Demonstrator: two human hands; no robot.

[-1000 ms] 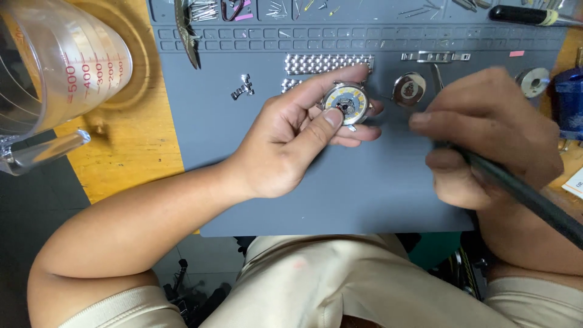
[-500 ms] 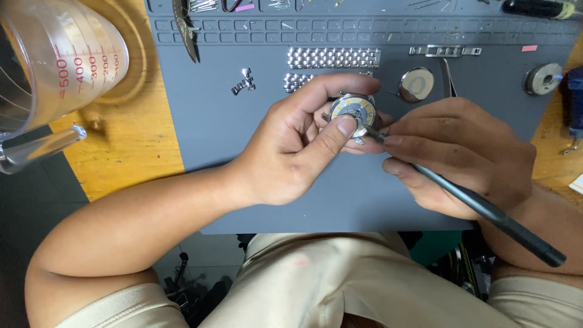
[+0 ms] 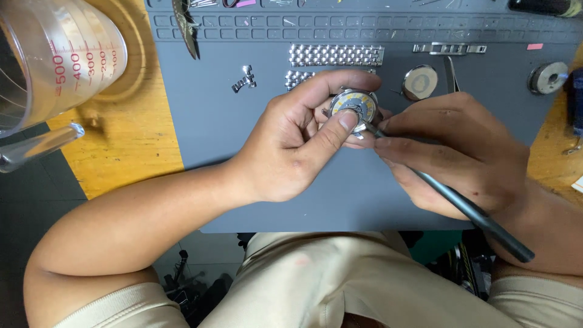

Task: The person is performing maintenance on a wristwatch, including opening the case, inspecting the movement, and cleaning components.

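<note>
My left hand (image 3: 297,136) grips a round metal watch case (image 3: 354,104) with a yellow inner ring, thumb pressed on its lower edge and forefinger curled over the top. My right hand (image 3: 461,155) holds a long dark slim tool (image 3: 467,209) like a pen, its tip touching the right side of the watch case. Both hands hover over a grey work mat (image 3: 231,140).
On the mat lie metal watch-band pieces (image 3: 336,54), small links (image 3: 245,79), a round case back (image 3: 419,82), a clasp bar (image 3: 449,48) and a round metal ring (image 3: 548,77). A clear measuring jug (image 3: 54,61) stands at the left on the wooden table (image 3: 121,140).
My right hand has moved left with the tool and brought its tip against the watch case. My left hand has kept hold of the case.
</note>
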